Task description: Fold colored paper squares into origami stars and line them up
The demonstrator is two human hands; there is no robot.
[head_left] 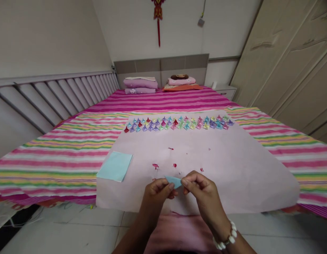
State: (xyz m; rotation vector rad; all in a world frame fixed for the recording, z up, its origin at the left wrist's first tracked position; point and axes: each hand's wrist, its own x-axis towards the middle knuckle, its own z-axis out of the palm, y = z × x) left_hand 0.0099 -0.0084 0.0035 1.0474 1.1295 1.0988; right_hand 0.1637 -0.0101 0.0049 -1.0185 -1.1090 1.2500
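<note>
Folded light-blue paper piece [174, 181], small and pointed, sits above the near edge of a broad pale-pink sheet [232, 165], pinched at its left part by the left hand [158, 190] and at its right tip by the right hand [200, 187]. It should handle as light, crisp and easily creased, best held by folded edges. Just beyond lie red scraps [155, 165]; left, square light-blue paper [115, 166]. The sheet's right side offers room, bounded farther off by rows of small multicoloured folded-paper shapes [175, 122].
</note>
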